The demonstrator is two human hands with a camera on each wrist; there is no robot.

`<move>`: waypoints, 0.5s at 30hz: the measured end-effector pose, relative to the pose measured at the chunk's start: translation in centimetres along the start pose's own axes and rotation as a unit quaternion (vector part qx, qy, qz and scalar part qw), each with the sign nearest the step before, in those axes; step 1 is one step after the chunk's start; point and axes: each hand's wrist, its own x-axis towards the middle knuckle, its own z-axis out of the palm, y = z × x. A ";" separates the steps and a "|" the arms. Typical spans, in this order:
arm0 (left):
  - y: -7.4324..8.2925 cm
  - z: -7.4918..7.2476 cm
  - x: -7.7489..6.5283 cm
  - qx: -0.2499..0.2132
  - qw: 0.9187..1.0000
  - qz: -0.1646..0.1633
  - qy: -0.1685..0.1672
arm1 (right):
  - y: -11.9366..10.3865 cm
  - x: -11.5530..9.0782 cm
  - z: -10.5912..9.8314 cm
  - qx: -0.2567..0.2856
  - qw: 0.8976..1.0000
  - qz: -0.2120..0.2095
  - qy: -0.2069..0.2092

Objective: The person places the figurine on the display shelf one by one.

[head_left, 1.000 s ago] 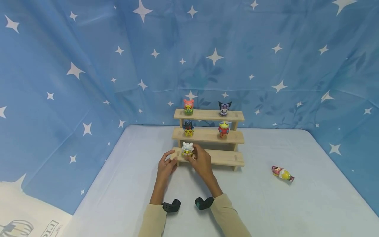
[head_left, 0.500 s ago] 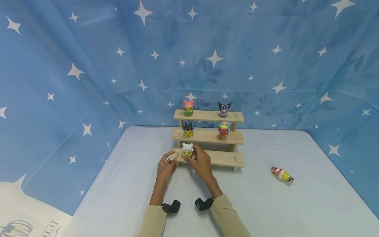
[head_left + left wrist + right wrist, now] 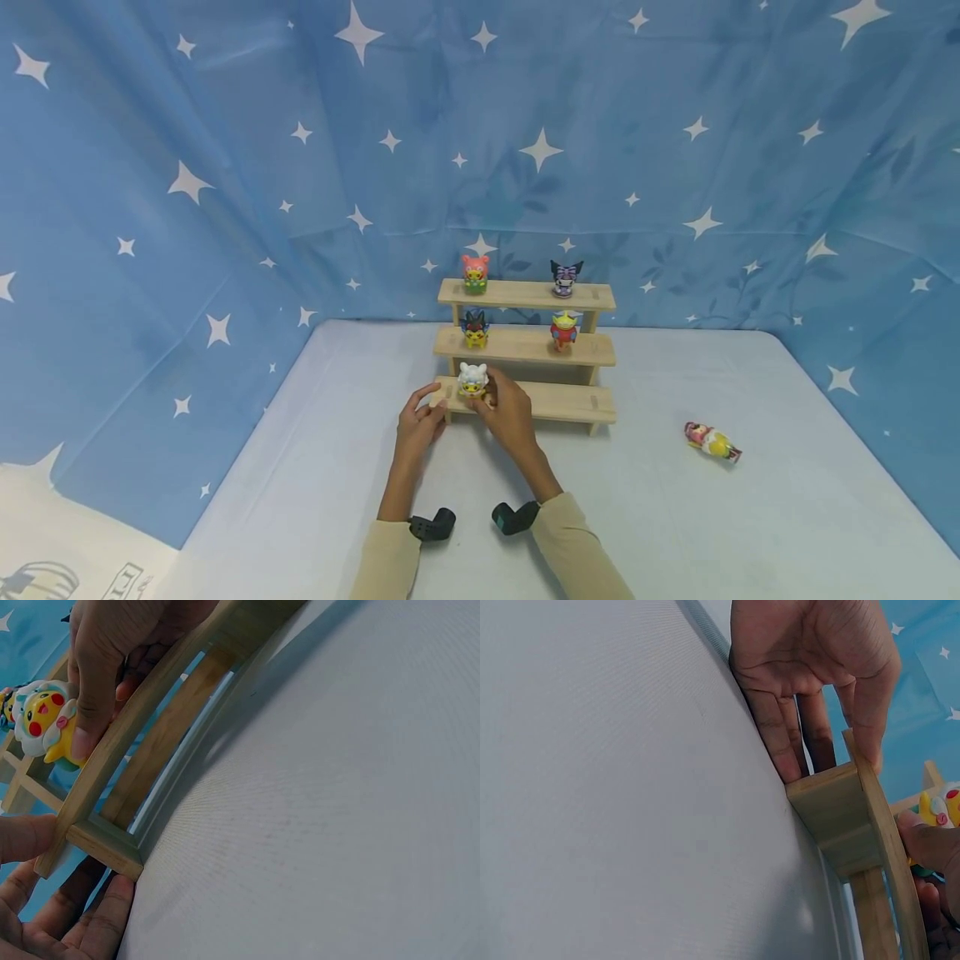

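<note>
A small figurine (image 3: 473,377) with a white hood and a yellow face stands upright at the left end of the bottom step of a three-tier wooden display stand (image 3: 566,402). My right hand (image 3: 513,414) holds it from its right side, and in the left wrist view the thumb lies along the yellow body of the figurine (image 3: 46,716). My left hand (image 3: 418,429) grips the left end of that bottom step. In the right wrist view, the left hand's thumb is on top of the board and its other fingers reach below, by the support.
Pink-hooded (image 3: 476,273) and purple-and-black (image 3: 565,279) figurines stand on the top tier. The middle tier bears a yellow figurine with black ears (image 3: 475,330) and a red-clothed one (image 3: 564,331). Another figurine (image 3: 712,442) lies on the white table (image 3: 645,517) at right. A blue starry curtain (image 3: 375,183) hangs behind.
The head view has shifted very slightly. Both hands, the white-hooded figurine and the stand hold the same places relative to each other.
</note>
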 end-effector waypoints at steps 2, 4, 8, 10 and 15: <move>0.0 0.0 0.0 0.003 1.000 -0.001 0.000 | 0.0 0.0 0.0 -0.003 1.000 0.000 0.000; 0.0 0.0 0.0 0.006 1.000 -0.003 0.000 | 0.0 0.0 0.0 -0.008 1.000 -0.005 0.002; 0.1 -0.1 0.1 0.002 1.000 -0.008 -0.006 | -0.1 0.0 0.0 -0.010 1.000 -0.012 0.006; 0.3 -0.2 0.0 -0.001 1.000 -0.008 -0.012 | -0.1 0.0 -0.1 -0.006 1.000 -0.012 0.006; 1.7 -0.3 -0.9 -0.002 1.000 -0.011 -0.026 | -0.2 -0.2 -0.2 -0.004 1.000 -0.010 0.005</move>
